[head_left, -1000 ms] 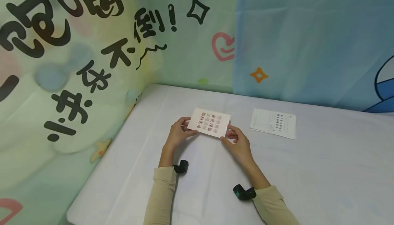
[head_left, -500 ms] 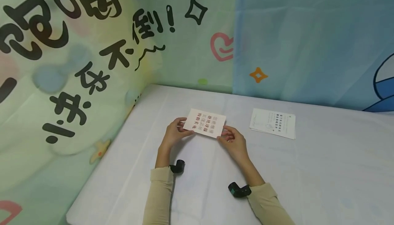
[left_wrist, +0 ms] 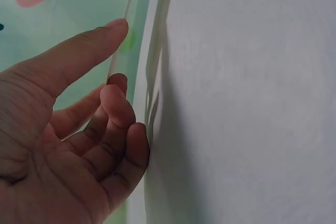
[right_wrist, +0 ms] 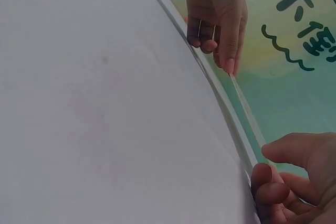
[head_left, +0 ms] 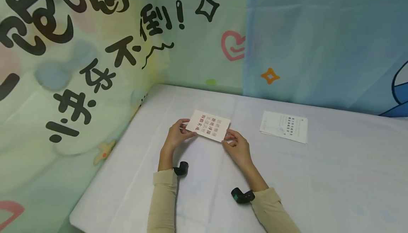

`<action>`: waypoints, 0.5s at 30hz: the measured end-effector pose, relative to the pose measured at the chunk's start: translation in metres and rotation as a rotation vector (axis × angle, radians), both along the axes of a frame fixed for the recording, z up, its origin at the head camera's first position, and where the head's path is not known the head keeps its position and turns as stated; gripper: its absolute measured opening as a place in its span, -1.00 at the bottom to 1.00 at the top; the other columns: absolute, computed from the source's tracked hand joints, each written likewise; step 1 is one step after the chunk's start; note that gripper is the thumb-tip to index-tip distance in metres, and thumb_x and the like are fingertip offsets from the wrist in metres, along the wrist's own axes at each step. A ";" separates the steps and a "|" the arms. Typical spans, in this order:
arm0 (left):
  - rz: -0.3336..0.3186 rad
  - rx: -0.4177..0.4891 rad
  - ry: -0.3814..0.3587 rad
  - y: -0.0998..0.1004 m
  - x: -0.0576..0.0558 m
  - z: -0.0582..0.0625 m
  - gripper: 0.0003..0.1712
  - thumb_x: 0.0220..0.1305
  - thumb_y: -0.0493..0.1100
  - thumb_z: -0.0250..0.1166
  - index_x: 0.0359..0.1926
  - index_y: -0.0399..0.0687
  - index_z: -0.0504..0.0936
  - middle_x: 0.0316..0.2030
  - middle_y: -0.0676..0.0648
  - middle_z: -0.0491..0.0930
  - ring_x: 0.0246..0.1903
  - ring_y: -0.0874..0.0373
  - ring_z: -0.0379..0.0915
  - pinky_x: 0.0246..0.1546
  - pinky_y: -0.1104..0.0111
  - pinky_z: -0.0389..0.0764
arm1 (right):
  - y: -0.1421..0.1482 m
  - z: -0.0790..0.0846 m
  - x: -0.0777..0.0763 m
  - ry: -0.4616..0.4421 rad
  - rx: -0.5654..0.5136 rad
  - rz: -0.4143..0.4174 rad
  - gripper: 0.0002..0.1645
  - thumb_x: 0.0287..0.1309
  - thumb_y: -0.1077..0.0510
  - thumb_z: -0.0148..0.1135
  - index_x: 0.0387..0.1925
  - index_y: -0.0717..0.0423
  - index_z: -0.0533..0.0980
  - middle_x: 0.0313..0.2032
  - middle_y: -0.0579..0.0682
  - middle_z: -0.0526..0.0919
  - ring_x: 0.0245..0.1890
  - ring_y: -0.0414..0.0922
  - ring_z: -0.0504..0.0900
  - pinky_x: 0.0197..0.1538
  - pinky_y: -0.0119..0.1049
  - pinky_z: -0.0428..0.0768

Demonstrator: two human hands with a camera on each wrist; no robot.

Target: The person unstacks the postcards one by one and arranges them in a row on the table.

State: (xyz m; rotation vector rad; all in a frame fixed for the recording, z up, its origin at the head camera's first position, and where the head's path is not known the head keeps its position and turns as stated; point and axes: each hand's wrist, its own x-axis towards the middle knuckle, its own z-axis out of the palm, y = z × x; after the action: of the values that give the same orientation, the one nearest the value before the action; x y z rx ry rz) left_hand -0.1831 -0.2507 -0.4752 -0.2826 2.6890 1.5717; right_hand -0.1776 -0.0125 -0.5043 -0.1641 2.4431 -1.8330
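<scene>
A white card (head_left: 208, 125) with rows of reddish and grey printed characters is held between both hands, over the left half of the table. The left hand (head_left: 176, 134) pinches its left end, thumb on the near side and fingers behind. At the opposite end the right hand (head_left: 237, 148) pinches the near right corner. In the left wrist view the card (left_wrist: 122, 30) appears edge-on between thumb and fingers of the left hand (left_wrist: 73, 124). From the right wrist the card (right_wrist: 247, 108) is a thin strip spanning the two hands, with the right hand (right_wrist: 299, 177) closest.
A small stack of white printed cards (head_left: 283, 126) lies to the right of the hands on the white-covered table (head_left: 344, 169). Printed cloth backdrops (head_left: 318, 41) rise behind and at the left. Black wrist cameras (head_left: 243, 195) sit on both forearms.
Both hands have shifted slightly left together with the card, whose printed face now shows a bit more toward the head camera. Both keep their pinch. The card stack lies where it was.
</scene>
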 end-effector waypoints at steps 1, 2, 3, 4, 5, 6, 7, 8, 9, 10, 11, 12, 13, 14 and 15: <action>-0.004 -0.003 -0.004 -0.001 0.000 0.000 -0.24 0.00 -0.28 0.52 0.25 -0.23 0.45 -0.17 -0.16 0.48 -0.35 0.16 0.36 -0.36 0.42 0.39 | -0.001 0.000 0.000 0.006 0.013 -0.002 -0.41 0.09 0.35 0.31 0.20 0.36 0.43 -0.15 0.23 0.64 -0.53 -0.31 0.48 -0.47 -0.52 0.41; -0.006 -0.007 -0.011 -0.002 0.000 0.000 -0.24 0.00 -0.27 0.52 0.26 -0.23 0.44 -0.16 -0.17 0.48 -0.34 0.16 0.35 -0.37 0.43 0.39 | -0.003 -0.001 0.000 0.012 0.027 -0.002 -0.41 0.09 0.34 0.31 0.19 0.37 0.43 -0.16 0.23 0.64 -0.53 -0.30 0.47 -0.48 -0.52 0.40; -0.009 -0.011 -0.016 -0.004 0.000 0.001 -0.24 0.01 -0.27 0.51 0.26 -0.23 0.44 -0.15 -0.18 0.48 -0.34 0.16 0.36 -0.37 0.43 0.40 | -0.005 -0.001 0.000 0.013 0.040 -0.005 -0.41 0.09 0.34 0.31 0.19 0.36 0.43 -0.16 0.22 0.65 -0.53 -0.29 0.46 -0.48 -0.52 0.39; -0.009 -0.012 -0.023 -0.006 0.001 0.001 -0.24 0.02 -0.27 0.51 0.27 -0.23 0.43 -0.14 -0.18 0.47 -0.33 0.16 0.36 -0.36 0.43 0.40 | -0.007 -0.001 0.001 0.017 0.057 -0.005 -0.41 0.09 0.33 0.31 0.19 0.35 0.44 -0.17 0.21 0.66 -0.54 -0.29 0.45 -0.48 -0.51 0.38; -0.010 -0.015 -0.032 -0.008 0.002 0.001 -0.24 0.02 -0.27 0.51 0.27 -0.23 0.42 -0.12 -0.19 0.47 -0.33 0.15 0.37 -0.36 0.43 0.41 | -0.008 -0.001 0.001 0.020 0.071 -0.003 -0.40 0.08 0.32 0.31 0.19 0.35 0.44 -0.17 0.20 0.66 -0.54 -0.28 0.45 -0.49 -0.50 0.37; -0.010 -0.018 -0.040 -0.010 0.002 0.001 -0.24 0.03 -0.27 0.50 0.28 -0.22 0.42 -0.11 -0.20 0.47 -0.33 0.15 0.38 -0.36 0.43 0.41 | -0.010 -0.001 0.001 0.021 0.080 -0.001 -0.40 0.08 0.32 0.31 0.19 0.35 0.44 -0.17 0.19 0.66 -0.54 -0.27 0.44 -0.49 -0.50 0.36; -0.008 -0.019 -0.050 -0.012 0.003 0.002 -0.23 0.03 -0.27 0.50 0.29 -0.21 0.42 -0.10 -0.20 0.48 -0.32 0.15 0.38 -0.35 0.43 0.42 | -0.012 -0.001 0.001 0.023 0.084 0.002 -0.40 0.07 0.32 0.32 0.19 0.35 0.44 -0.18 0.19 0.66 -0.54 -0.26 0.44 -0.49 -0.49 0.36; -0.006 -0.022 -0.057 -0.014 0.004 0.002 -0.23 0.03 -0.27 0.51 0.29 -0.20 0.42 -0.10 -0.20 0.48 -0.32 0.15 0.39 -0.35 0.43 0.42 | -0.014 -0.001 0.002 0.023 0.088 0.006 -0.40 0.07 0.31 0.32 0.19 0.35 0.45 -0.18 0.18 0.66 -0.53 -0.25 0.43 -0.49 -0.48 0.36; -0.004 -0.023 -0.062 -0.016 0.004 0.002 -0.23 0.03 -0.27 0.50 0.29 -0.20 0.41 -0.09 -0.20 0.48 -0.32 0.14 0.40 -0.35 0.43 0.43 | -0.015 -0.001 0.002 0.022 0.091 0.009 -0.40 0.08 0.31 0.32 0.19 0.35 0.45 -0.18 0.17 0.66 -0.52 -0.24 0.43 -0.48 -0.48 0.35; -0.004 -0.024 -0.068 -0.018 0.005 0.002 -0.23 0.04 -0.27 0.50 0.29 -0.20 0.41 -0.09 -0.21 0.48 -0.33 0.14 0.41 -0.35 0.43 0.44 | -0.017 -0.001 0.002 0.027 0.094 0.015 -0.41 0.08 0.31 0.32 0.19 0.35 0.45 -0.19 0.16 0.66 -0.52 -0.24 0.42 -0.48 -0.48 0.35; -0.007 -0.026 -0.072 -0.020 0.005 0.002 -0.23 0.04 -0.27 0.50 0.29 -0.21 0.41 -0.09 -0.22 0.48 -0.33 0.13 0.43 -0.35 0.42 0.45 | -0.018 -0.001 0.003 0.033 0.094 0.019 -0.42 0.09 0.31 0.31 0.18 0.36 0.46 -0.19 0.16 0.66 -0.51 -0.23 0.42 -0.48 -0.48 0.34; -0.010 -0.027 -0.076 -0.021 0.006 0.001 -0.23 0.05 -0.27 0.49 0.29 -0.21 0.40 -0.09 -0.22 0.48 -0.34 0.13 0.45 -0.35 0.42 0.48 | -0.020 -0.001 0.003 0.049 0.102 0.023 -0.44 0.10 0.31 0.29 0.17 0.38 0.46 -0.20 0.16 0.65 -0.50 -0.22 0.41 -0.46 -0.47 0.34; -0.013 -0.028 -0.085 -0.023 0.006 0.000 -0.24 0.05 -0.27 0.49 0.29 -0.22 0.40 -0.09 -0.23 0.48 -0.34 0.13 0.46 -0.36 0.41 0.50 | -0.020 -0.002 0.004 0.061 0.112 0.026 -0.46 0.11 0.32 0.28 0.16 0.38 0.47 -0.21 0.15 0.65 -0.50 -0.22 0.41 -0.46 -0.46 0.33; -0.016 -0.027 -0.093 -0.024 0.007 0.000 -0.24 0.05 -0.27 0.49 0.28 -0.23 0.40 -0.09 -0.23 0.48 -0.33 0.12 0.47 -0.36 0.41 0.52 | -0.021 -0.002 0.004 0.075 0.125 0.028 -0.48 0.12 0.32 0.27 0.15 0.38 0.49 -0.22 0.15 0.65 -0.50 -0.22 0.40 -0.44 -0.46 0.32; -0.019 -0.027 -0.101 -0.024 0.008 -0.001 -0.24 0.06 -0.27 0.48 0.28 -0.24 0.39 -0.10 -0.23 0.48 -0.33 0.12 0.48 -0.36 0.40 0.54 | -0.021 -0.003 0.005 0.090 0.138 0.031 -0.50 0.12 0.33 0.26 0.13 0.39 0.50 -0.23 0.14 0.65 -0.49 -0.21 0.40 -0.44 -0.46 0.32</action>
State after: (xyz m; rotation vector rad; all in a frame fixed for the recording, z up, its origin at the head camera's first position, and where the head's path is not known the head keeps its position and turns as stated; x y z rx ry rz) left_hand -0.1755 -0.2749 -0.4765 -0.3264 2.6300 1.4748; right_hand -0.1729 -0.0339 -0.5075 -0.2794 2.6012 -1.6724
